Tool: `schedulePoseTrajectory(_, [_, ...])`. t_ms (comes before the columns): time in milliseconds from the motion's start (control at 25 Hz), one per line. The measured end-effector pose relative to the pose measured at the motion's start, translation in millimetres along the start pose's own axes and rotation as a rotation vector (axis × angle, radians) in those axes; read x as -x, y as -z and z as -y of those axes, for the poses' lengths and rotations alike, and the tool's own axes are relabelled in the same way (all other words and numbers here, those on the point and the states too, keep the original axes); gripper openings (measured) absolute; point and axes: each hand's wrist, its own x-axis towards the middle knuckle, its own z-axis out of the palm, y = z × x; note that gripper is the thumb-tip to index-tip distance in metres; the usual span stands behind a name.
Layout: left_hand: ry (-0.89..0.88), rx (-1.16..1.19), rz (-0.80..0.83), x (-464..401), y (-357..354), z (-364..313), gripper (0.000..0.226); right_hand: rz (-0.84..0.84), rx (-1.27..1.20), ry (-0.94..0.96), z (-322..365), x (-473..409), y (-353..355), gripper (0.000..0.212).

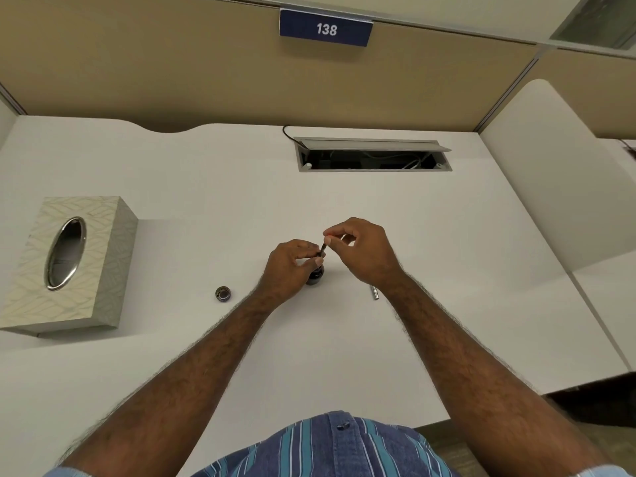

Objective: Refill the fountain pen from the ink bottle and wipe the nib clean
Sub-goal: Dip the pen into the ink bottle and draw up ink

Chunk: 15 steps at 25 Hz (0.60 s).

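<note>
While the ink bottle (pixel 315 274) stands open on the white desk (pixel 378 215), the left hand (pixel 292 261) curls around its upper part, fingers closed on it. The right hand (pixel 359 244) pinches the top of the dark pen (pixel 324 248) between thumb and forefinger, holding it upright over the bottle's mouth; whether its tip touches the ink cannot be seen. The bottle cap (pixel 223 293) lies to the left of the bottle, well apart. A small metal pen part (pixel 374 292) lies just right of the right wrist. A tissue box (pixel 65 263) sits far left. A sign (pixel 326 28) reads 138.
</note>
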Motion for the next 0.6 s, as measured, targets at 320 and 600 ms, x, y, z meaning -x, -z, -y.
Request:
schedulePoseTrajectory(320, [-0.014, 0.002, -0.006, -0.1, 1.3, -1.4, 0.015, -0.033, -0.041, -0.043, -0.6, -1.0, -1.6, 0.008])
schedulePoseTrajectory(600, [-0.01, -0.018, 0.003, -0.8, 0.9, 1.0, 0.015, -0.029, 0.012, -0.029, 0.9, -2.2, 0.3, 0.006])
